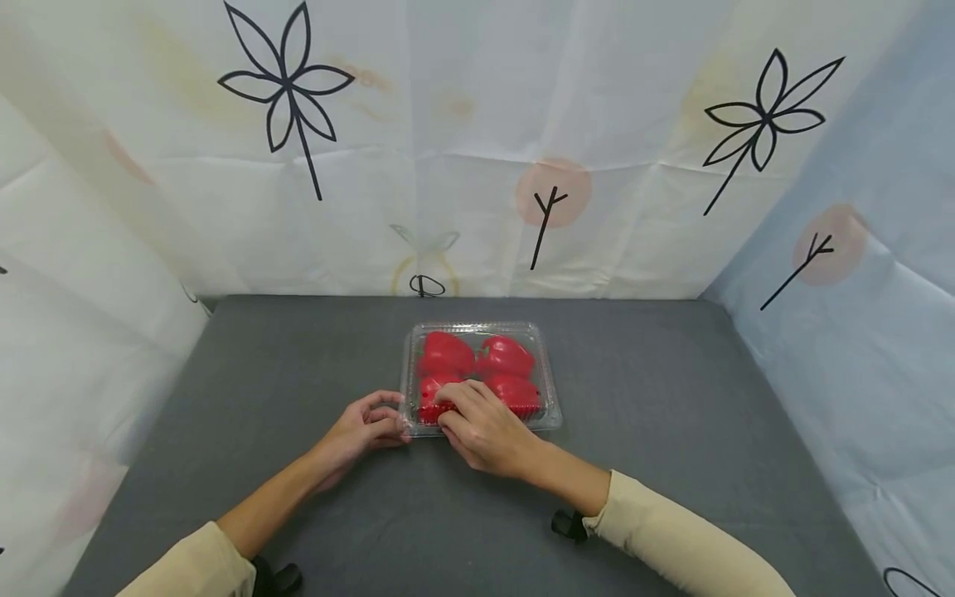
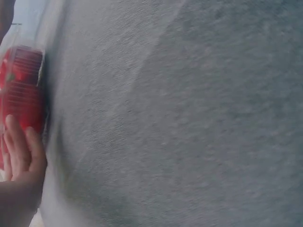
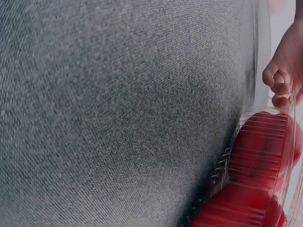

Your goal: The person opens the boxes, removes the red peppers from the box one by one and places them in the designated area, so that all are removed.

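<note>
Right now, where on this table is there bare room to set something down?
Between the left curtain and left hand, and between the clear plastic container of red bell peppers and the right curtain. Crowded: the container's near edge, with the right hand there.

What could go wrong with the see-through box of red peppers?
The left hand grips the left edge of the clear plastic box, so a hard squeeze might dent it. If the right hand at the front pushes hard, the box might slide. And I can't tell whether it's fastened: if it tipped while loose, the four red peppers could roll onto the grey table.
</note>
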A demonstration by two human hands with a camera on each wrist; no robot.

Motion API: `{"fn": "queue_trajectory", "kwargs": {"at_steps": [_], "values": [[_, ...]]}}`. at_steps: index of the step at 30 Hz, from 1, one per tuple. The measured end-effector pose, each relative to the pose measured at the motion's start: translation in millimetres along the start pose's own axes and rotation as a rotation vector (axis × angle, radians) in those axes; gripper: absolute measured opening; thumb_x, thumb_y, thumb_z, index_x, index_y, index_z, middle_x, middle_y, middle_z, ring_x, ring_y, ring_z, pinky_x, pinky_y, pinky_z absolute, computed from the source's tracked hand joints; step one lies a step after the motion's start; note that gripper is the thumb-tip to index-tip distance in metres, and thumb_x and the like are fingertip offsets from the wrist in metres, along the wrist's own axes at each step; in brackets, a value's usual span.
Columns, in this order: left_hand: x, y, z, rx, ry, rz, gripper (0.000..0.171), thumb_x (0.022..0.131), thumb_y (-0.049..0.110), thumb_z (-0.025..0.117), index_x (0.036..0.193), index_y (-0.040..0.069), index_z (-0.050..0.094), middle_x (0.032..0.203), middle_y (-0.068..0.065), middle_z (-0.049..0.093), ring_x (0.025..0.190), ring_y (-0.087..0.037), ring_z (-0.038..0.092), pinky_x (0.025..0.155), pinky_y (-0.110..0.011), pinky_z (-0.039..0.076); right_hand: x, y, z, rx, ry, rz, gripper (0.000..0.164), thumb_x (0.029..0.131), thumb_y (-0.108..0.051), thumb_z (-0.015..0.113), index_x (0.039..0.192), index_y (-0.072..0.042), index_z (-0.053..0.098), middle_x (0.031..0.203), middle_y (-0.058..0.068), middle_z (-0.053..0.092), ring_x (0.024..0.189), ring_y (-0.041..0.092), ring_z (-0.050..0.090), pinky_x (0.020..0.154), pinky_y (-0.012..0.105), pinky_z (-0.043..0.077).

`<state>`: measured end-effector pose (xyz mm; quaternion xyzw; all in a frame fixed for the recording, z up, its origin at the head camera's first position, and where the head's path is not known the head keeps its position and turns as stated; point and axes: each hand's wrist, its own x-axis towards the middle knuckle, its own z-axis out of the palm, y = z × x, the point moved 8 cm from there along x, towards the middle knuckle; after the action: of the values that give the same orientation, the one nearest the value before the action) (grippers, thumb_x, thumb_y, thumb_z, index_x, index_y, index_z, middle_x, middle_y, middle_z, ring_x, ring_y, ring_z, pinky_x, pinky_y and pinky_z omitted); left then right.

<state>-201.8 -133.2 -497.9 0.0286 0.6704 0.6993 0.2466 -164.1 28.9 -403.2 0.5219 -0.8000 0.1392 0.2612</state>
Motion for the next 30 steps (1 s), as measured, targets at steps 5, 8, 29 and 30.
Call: {"fn": "queue_trajectory", "kwargs": {"at_steps": [5,8,29,30], "values": [[4.2,5.1,-4.1,0.038,0.046,-0.011,0.044,0.095,0.007,0.067,0.131,-0.006,0.045,0.095,-0.008,0.07,0.083,-0.018,0.068,0.083,-0.036,0.058,-2,-2,3,-0.026,-0.006,-0.022,0.024,0.077,-0.019,0.086,0.091,-0.009,0.07,0.115,0.01,0.061,0.109,0.022,0.057,0.1,0.037,0.047],[5.2,7.2,-4.6,0.052,0.055,-0.018,0.047,0.094,0.005,0.068,0.133,-0.008,0.045,0.094,-0.008,0.07,0.08,-0.018,0.068,0.082,-0.036,0.058,-4,-3,4,-0.053,-0.017,-0.041,0.025,0.077,-0.02,0.086,0.093,-0.009,0.071,0.115,0.01,0.063,0.109,0.022,0.058,0.099,0.038,0.048],[1.2,13.6,-3.2,0.061,0.027,-0.018,0.049,0.091,0.002,0.07,0.132,-0.007,0.045,0.088,-0.009,0.07,0.073,-0.02,0.069,0.08,-0.04,0.059,-53,43,-27,-0.136,0.027,0.39,0.093,0.07,-0.033,0.087,0.146,-0.006,0.041,0.143,0.026,0.046,0.132,0.043,0.044,0.099,0.065,0.041],[1.2,14.1,-3.1,0.062,0.029,-0.022,0.049,0.091,0.002,0.071,0.131,-0.007,0.045,0.087,-0.009,0.07,0.073,-0.02,0.069,0.08,-0.04,0.059,-58,48,-27,-0.14,0.01,0.478,0.098,0.07,-0.037,0.086,0.149,-0.006,0.036,0.147,0.028,0.042,0.135,0.045,0.041,0.1,0.067,0.038]]}}
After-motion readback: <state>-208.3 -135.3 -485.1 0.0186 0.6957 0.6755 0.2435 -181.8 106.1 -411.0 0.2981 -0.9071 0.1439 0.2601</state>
